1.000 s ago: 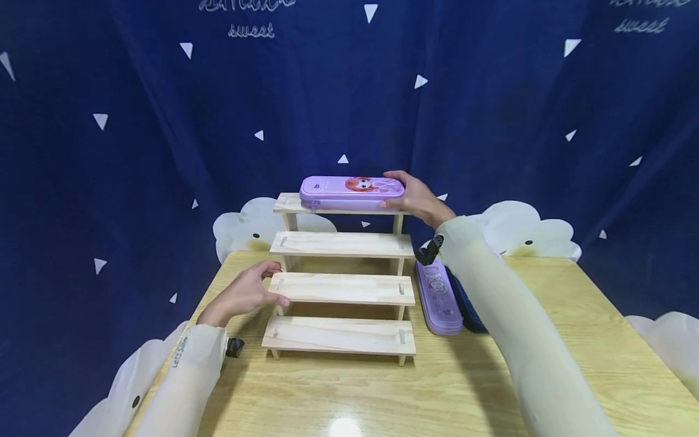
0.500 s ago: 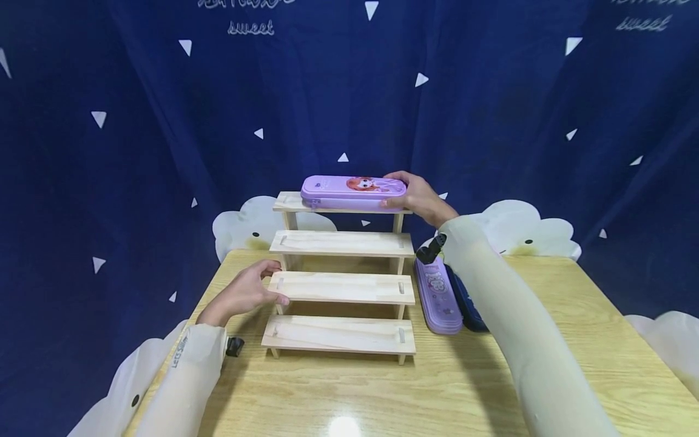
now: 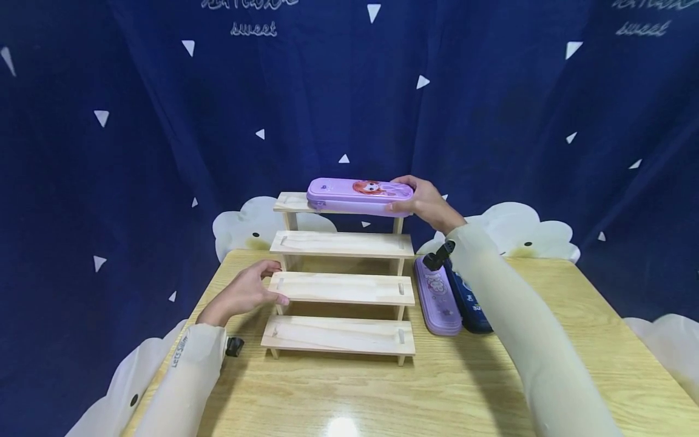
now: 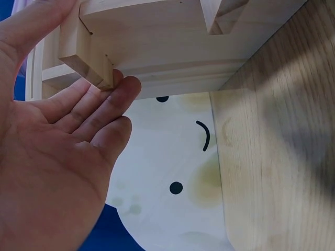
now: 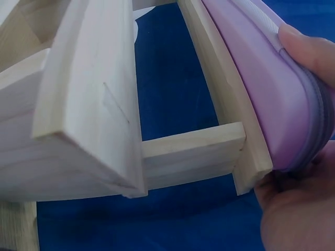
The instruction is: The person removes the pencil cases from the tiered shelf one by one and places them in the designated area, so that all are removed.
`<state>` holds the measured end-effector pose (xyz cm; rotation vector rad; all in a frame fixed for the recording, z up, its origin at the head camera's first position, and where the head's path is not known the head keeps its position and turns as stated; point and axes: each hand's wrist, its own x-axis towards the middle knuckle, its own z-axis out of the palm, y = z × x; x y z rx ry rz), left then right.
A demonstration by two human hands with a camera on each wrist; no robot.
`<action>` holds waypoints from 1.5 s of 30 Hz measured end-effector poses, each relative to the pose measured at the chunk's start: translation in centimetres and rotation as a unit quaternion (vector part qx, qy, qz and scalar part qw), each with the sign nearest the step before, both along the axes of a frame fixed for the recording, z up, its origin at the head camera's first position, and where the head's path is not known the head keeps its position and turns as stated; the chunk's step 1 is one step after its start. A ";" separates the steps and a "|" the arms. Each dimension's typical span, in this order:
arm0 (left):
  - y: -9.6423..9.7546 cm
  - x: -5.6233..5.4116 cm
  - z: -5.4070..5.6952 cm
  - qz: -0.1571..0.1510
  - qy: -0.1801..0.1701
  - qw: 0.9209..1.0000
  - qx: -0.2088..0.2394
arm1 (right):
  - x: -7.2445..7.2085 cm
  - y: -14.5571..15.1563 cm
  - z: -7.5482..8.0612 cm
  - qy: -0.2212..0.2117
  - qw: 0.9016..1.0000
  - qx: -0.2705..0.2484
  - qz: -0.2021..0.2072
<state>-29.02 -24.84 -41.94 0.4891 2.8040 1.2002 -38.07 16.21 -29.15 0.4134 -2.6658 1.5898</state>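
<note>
A four-tier step rack of pale wood (image 3: 341,288) stands on the table. On its top tier lies a light purple pencil case (image 3: 341,204) with a red-haired cartoon girl on the lid. My right hand (image 3: 429,205) pinches the case's right end, thumb in front and fingers behind. In the right wrist view, the zipped end of the pencil case (image 5: 264,94) sits at the top board's end. My left hand (image 3: 246,295) grips the rack's left side at the second tier from the bottom, thumb over the board's front corner; its fingers (image 4: 112,104) reach past a wooden upright.
Right of the rack, another purple pencil case (image 3: 438,303) lies beside a dark blue pencil case (image 3: 468,303), partly covered by my right sleeve. Behind the wood-grain table (image 3: 306,394) hangs a navy curtain (image 3: 349,91) with white triangles and cloud shapes.
My right hand has shifted the purple pencil case a little to the right along the top tier. More of the dark blue case shows now. The left hand has stayed put.
</note>
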 end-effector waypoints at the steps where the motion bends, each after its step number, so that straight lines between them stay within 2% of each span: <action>1: 0.0 0.0 0.0 -0.001 0.002 1.000 -0.001 | 0.1 0.1 0.0 0.002 1.000 0.001 -0.002; 8: 0.0 -0.1 -0.1 -0.005 0.006 1.000 -0.002 | 1.1 1.1 -0.3 0.016 1.000 0.011 -0.015; 12: 0.0 -0.1 -0.1 -0.004 0.006 1.000 -0.001 | 1.6 1.6 -0.5 0.039 0.999 0.017 -0.027; 21: 0.3 -0.1 -0.1 -0.003 0.005 1.000 -0.002 | 3.7 3.8 -1.0 0.073 0.995 0.038 -0.062; 30: 0.2 0.0 -0.2 -0.001 0.003 1.000 -0.006 | 5.8 6.8 -1.2 0.071 0.993 0.057 -0.080; 34: 0.3 0.0 0.0 -0.004 0.002 1.000 -0.006 | 6.8 8.1 -1.3 0.083 0.991 0.060 -0.089; 37: 0.3 0.0 0.1 -0.003 0.001 1.000 -0.005 | 7.4 8.9 -1.5 0.093 0.989 0.063 -0.097; 45: 0.3 0.2 0.1 0.000 0.004 1.000 -0.007 | 9.2 10.4 -1.8 0.087 0.984 0.095 -0.126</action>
